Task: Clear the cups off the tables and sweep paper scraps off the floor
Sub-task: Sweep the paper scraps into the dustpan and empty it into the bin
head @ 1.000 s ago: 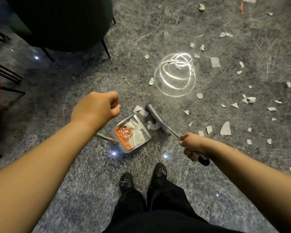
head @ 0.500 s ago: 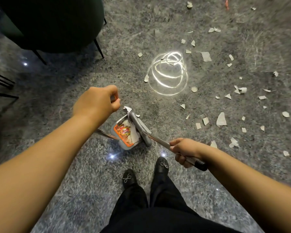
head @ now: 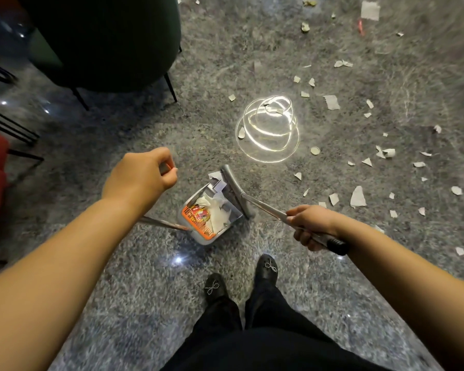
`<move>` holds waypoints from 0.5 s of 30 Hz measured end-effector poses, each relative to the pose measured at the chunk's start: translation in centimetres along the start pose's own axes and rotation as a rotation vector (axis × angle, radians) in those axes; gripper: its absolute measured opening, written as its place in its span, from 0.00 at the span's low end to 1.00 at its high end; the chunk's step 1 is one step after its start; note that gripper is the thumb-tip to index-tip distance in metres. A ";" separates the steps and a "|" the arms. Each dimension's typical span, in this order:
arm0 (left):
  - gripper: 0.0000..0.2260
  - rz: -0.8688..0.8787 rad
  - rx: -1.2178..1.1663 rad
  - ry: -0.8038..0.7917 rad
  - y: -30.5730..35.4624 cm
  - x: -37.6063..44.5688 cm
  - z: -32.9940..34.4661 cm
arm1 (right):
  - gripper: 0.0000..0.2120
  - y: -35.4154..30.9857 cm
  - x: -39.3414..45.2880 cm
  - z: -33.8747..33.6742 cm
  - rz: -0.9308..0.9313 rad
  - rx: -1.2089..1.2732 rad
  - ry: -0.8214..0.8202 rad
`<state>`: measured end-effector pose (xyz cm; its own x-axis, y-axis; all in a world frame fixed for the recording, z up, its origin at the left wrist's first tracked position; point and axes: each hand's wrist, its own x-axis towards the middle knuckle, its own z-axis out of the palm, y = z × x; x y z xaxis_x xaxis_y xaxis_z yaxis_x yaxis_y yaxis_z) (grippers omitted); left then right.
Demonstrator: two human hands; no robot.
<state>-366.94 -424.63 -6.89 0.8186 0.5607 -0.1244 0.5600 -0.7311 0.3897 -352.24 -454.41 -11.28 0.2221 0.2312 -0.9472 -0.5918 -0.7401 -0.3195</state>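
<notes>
- Now the grey flat broom head has swung back out to the open mouth of the grey dustpan with the orange label; half a second ago it lay across the pan.
- Left hand, left of the middle, is curled tight round the pan's thin metal handle.
- Right hand, lower right of the middle, grips the silver broom stick.
- White paper scraps lie all over the grey speckled floor on the right.
- More scraps sit inside the pan.
- A dark green chair stands at the upper left.
</notes>
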 end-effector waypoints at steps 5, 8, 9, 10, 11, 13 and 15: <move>0.08 -0.070 0.007 0.032 -2.7 -0.1 -1.2 | 0.08 -1.7 1.6 1.1 -0.016 -0.037 0.037; 0.07 -0.094 0.010 0.045 -3.7 0.6 -1.5 | 0.09 -3.1 3.0 1.0 -0.030 -0.079 0.048; 0.07 -0.099 0.014 0.043 -3.9 0.9 -1.5 | 0.09 -3.7 3.5 0.8 -0.030 -0.084 0.052; 0.07 -0.105 0.021 0.039 -4.0 1.3 -1.5 | 0.10 -4.5 4.1 0.5 -0.029 -0.092 0.057; 0.07 -0.113 0.030 0.034 -4.1 1.8 -1.4 | 0.10 -5.3 4.7 0.1 -0.030 -0.106 0.061; 0.07 -0.123 0.046 0.014 -4.1 2.8 -1.3 | 0.10 -7.2 6.1 -0.6 -0.038 -0.144 0.061; 0.07 -0.136 0.049 -0.004 -4.0 3.9 -1.3 | 0.10 -9.1 7.5 -1.4 -0.049 -0.200 0.070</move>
<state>-366.14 -418.98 -7.76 0.7353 0.6544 -0.1765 0.6711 -0.6667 0.3241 -344.08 -446.79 -15.45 0.3045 0.2306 -0.9242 -0.4145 -0.8415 -0.3466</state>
